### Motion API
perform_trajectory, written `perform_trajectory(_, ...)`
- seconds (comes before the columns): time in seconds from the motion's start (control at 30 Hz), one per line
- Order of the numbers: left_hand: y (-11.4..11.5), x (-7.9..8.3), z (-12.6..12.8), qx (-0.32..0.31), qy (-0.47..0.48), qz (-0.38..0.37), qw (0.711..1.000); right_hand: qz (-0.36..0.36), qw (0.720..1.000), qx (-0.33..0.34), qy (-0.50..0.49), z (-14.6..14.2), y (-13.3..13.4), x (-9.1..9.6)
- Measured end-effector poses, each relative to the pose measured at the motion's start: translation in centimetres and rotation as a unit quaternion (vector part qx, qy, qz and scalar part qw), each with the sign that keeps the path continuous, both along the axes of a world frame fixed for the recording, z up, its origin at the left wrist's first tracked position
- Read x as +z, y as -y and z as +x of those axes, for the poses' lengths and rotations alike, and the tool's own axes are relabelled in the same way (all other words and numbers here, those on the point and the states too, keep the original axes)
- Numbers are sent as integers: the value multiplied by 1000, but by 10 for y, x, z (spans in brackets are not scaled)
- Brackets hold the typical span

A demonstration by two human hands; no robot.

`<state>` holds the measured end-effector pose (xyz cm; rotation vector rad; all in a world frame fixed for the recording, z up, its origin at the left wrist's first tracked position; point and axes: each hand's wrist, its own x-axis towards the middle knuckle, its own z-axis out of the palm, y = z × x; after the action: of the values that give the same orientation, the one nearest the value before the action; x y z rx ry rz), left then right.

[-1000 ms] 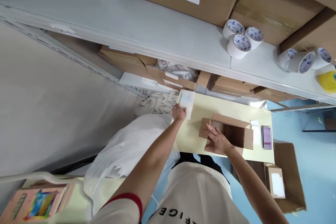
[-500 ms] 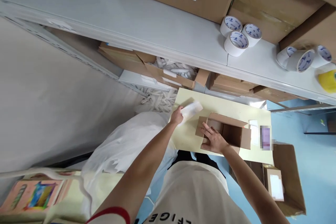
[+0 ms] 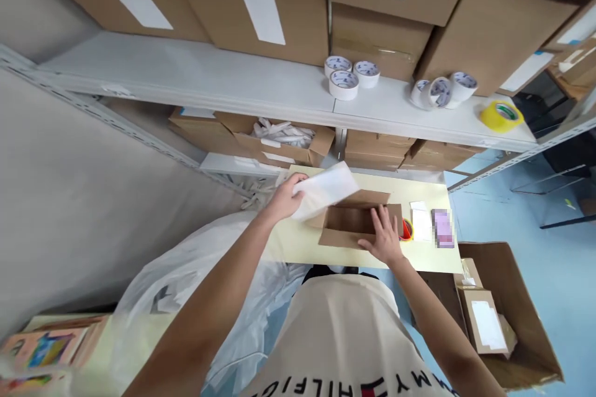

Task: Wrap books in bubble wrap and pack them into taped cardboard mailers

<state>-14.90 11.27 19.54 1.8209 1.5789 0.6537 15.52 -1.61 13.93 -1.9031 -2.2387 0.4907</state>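
My left hand (image 3: 285, 196) is closed on a flat white packet (image 3: 326, 189), which it holds tilted over the left end of a small open cardboard box (image 3: 347, 223). The box stands on a pale yellow table (image 3: 298, 242). Resting on the box's right wall, my right hand (image 3: 384, 237) has its fingers spread. The inside of the box looks bare as far as I can see.
On the table right of the box lie a red-and-yellow tape roll (image 3: 406, 229), white slips (image 3: 421, 223) and a blurred purple item (image 3: 442, 227). White tape rolls (image 3: 343, 84) and a yellow roll (image 3: 501, 115) sit on the shelf. A big open carton (image 3: 512, 310) stands at right, white bags (image 3: 186, 285) at left.
My left hand lifted the white packet from the table's far left corner and carried it right, over the box. My right hand shifted from the box's left flap to its right side.
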Motion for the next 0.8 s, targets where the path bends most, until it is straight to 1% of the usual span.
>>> perform_trajectory(0.07, 3, 5, 34, -55, -1, -12, 998, -14, 997, -76, -4, 24, 12, -9)
perform_trajectory(0.1, 4, 5, 49, -77, -5, -22, 997, -34, 995, -97, -9, 32, 16, -13)
perform_trajectory(0.2, 7, -6, 85, -115, -43, -60, 991, -95, 989, -113, -22, 42, 21, -26)
perform_trajectory(0.27, 11, -16, 99, -124, -79, -79, 986, -111, 987, -112, -28, 42, 19, -30)
perform_trajectory(0.33, 15, -25, 108, -136, -109, -82, 981, -114, 986, -114, -34, 40, 17, -31)
perform_trajectory(0.47, 24, -39, 117, -170, -159, -59, 971, -123, 985, -117, -39, 40, 14, -30)
perform_trajectory(0.6, 34, -48, 128, -189, -185, -64, 962, -109, 985, -124, -53, 41, 14, -33)
perform_trajectory(0.67, 43, -49, 132, -182, -195, -56, 962, -94, 984, -134, -73, 43, 15, -35)
perform_trajectory(0.73, 54, -48, 129, -160, -207, -14, 965, -80, 980, -152, -103, 45, 15, -38)
perform_trajectory(0.8, 68, -50, 117, -99, -200, 54, 973, -57, 971, -175, -152, 51, 16, -40)
